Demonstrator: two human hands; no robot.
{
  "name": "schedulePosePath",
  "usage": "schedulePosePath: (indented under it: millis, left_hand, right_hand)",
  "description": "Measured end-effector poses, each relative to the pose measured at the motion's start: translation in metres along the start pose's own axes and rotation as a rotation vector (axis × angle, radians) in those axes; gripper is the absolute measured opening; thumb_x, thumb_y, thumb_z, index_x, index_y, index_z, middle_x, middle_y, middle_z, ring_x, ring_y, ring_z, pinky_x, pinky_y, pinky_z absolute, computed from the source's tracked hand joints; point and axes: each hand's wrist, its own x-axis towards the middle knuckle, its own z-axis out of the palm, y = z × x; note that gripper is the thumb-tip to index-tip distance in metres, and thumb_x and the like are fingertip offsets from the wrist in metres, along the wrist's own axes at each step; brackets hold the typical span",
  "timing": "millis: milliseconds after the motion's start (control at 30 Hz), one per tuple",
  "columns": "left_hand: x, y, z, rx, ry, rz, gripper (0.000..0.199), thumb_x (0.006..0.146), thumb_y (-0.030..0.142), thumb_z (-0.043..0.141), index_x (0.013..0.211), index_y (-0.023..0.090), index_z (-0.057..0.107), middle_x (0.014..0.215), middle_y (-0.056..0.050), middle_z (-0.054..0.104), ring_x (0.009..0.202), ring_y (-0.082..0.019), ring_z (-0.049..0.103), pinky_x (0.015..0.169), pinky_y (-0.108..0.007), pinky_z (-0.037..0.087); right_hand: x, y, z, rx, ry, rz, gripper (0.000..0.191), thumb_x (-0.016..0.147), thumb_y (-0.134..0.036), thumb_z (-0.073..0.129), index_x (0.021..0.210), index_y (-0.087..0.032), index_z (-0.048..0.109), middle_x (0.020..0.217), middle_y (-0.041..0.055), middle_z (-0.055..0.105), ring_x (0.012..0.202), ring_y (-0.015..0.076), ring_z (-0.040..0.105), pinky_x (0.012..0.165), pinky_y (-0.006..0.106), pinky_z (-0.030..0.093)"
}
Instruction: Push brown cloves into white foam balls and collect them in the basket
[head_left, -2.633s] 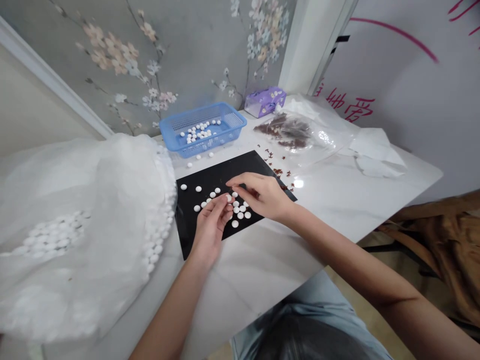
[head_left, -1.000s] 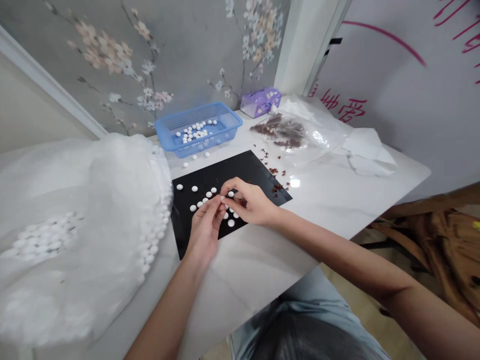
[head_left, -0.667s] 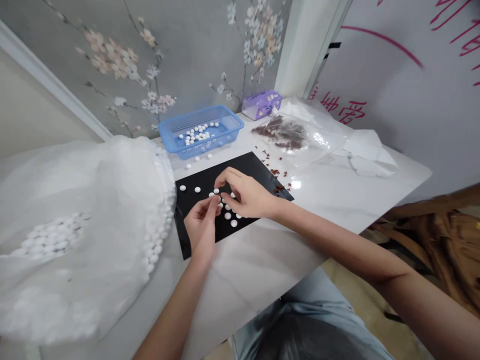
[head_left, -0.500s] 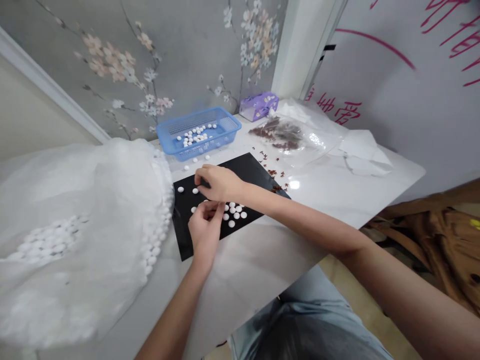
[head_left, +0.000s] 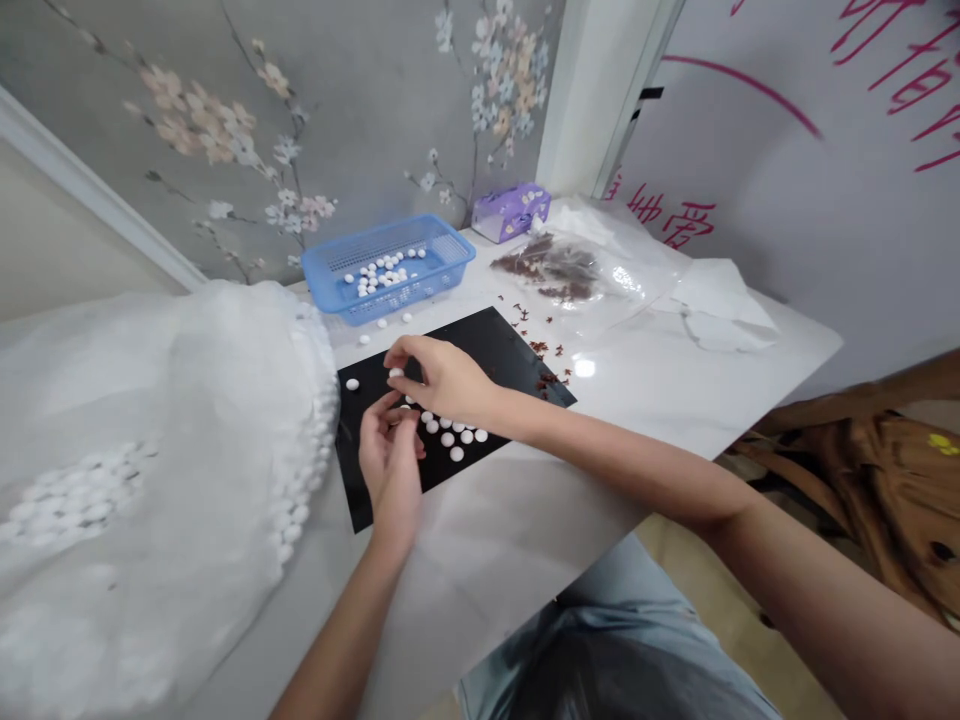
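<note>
My right hand reaches across a black mat on the table, thumb and fingers closed around a small white ball. Just below it, my left hand is curled over the mat with thumb and fingers close together. What it holds, if anything, is hidden by the fingers. Several white balls lie grouped to the right of my left hand. A single white ball sits apart near the mat's left edge.
Behind the mat stands a blue basket with white balls inside. A big translucent bag of white balls fills the left. Small brown star-like bits lie by a clear bag at right. A purple tissue pack stands behind.
My right hand has closed on a white ball at the mat's left part. My left hand has shifted slightly left and down, its fingers moving away from the grouped balls.
</note>
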Motion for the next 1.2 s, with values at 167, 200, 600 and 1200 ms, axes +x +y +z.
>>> schedulePosePath:
  millis: [167,200,600,1200]
  left_hand:
    - [-0.003,0.003,0.004,-0.125,-0.099,-0.051,0.033,0.074,0.037,0.062,0.102,0.02,0.063,0.084,-0.002,0.064,0.066,-0.01,0.056,0.065,-0.022,0.047]
    - [-0.004,0.003,0.005,-0.101,-0.15,-0.064,0.03,0.072,0.036,0.065,0.098,0.019,0.066,0.083,-0.002,0.065,0.068,-0.01,0.057,0.066,-0.023,0.047]
    - [-0.012,0.011,0.01,-0.014,-0.442,-0.141,0.024,0.066,0.03,0.072,0.086,0.019,0.066,0.088,-0.005,0.069,0.079,-0.017,0.064,0.073,-0.028,0.049]
    - [-0.004,0.005,0.006,-0.255,-0.28,-0.252,0.022,0.068,0.03,0.072,0.088,0.021,0.069,0.084,-0.001,0.069,0.08,-0.012,0.065,0.073,-0.021,0.049]
  right_hand:
    - [-0.058,0.012,-0.016,0.157,0.008,-0.072,0.014,0.081,-0.02,0.053,0.095,-0.018,0.054,0.084,-0.0019,0.061,0.052,0.0057,0.044,0.052,0.019,0.034]
    - [-0.067,0.016,-0.018,0.177,0.007,-0.06,0.013,0.081,-0.021,0.055,0.094,-0.018,0.055,0.077,-0.003,0.059,0.049,0.0053,0.041,0.05,0.018,0.032]
    - [-0.107,0.029,-0.044,0.086,0.165,-0.05,0.023,0.078,-0.034,0.062,0.095,-0.02,0.058,0.089,0.0028,0.063,0.046,0.0063,0.04,0.046,0.021,0.035]
    - [-0.116,0.065,-0.063,-0.143,0.414,0.342,0.012,0.081,-0.024,0.051,0.076,-0.018,0.06,0.078,0.0034,0.055,0.052,0.0103,0.043,0.052,0.027,0.039]
